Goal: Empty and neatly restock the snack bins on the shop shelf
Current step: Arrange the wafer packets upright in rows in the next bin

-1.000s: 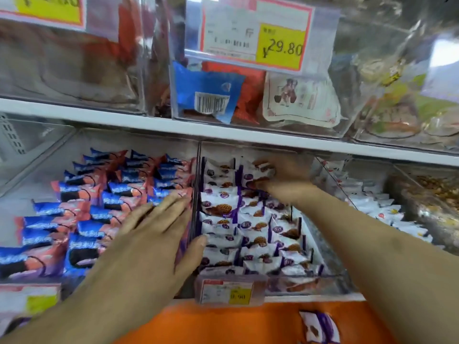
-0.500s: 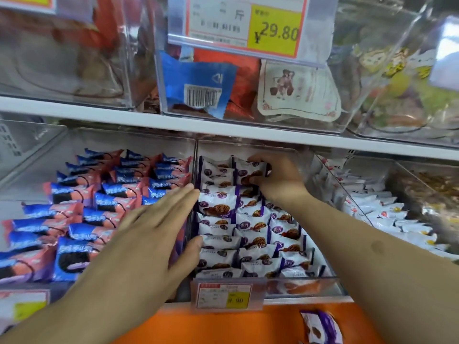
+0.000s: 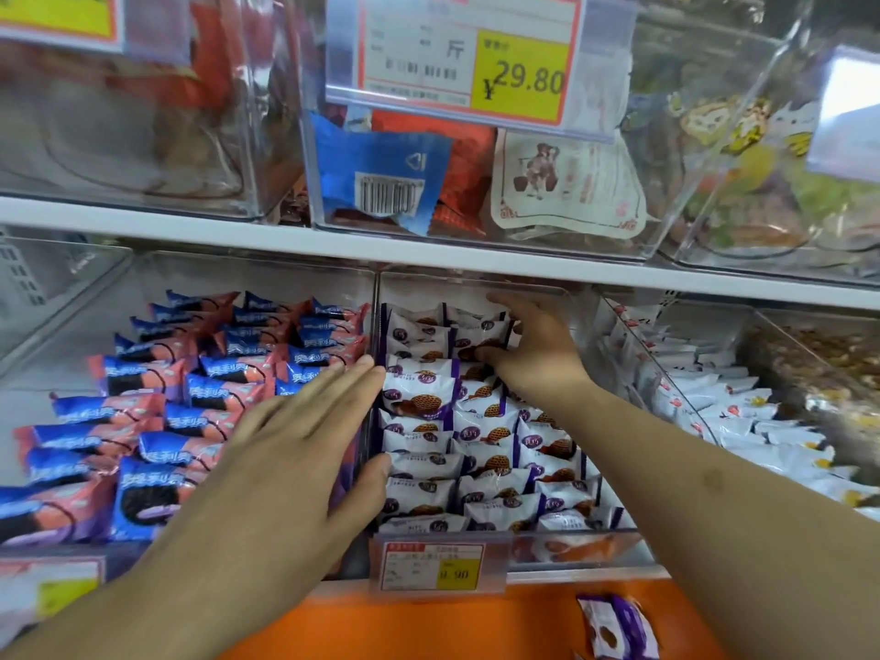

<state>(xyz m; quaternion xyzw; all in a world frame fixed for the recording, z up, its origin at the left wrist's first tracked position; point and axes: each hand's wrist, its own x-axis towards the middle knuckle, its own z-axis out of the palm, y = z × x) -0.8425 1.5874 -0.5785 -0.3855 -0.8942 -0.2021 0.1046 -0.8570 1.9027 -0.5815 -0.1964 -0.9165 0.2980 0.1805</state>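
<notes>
The left hand (image 3: 290,450) lies flat and released beside the middle bin (image 3: 571,535), while the right hand (image 3: 533,350) presses straight fingers onto far purple-white packets (image 3: 419,397).

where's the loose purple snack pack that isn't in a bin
In the head view it lies at the bottom right, on the orange ledge below the middle bin's price tag: the loose purple pack, under the right forearm.

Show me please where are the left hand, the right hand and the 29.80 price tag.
left hand (image 3: 290,450): head view, back of the hand.
right hand (image 3: 538,352): head view, back of the hand.
29.80 price tag (image 3: 521,78): head view, yellow price field.
</notes>
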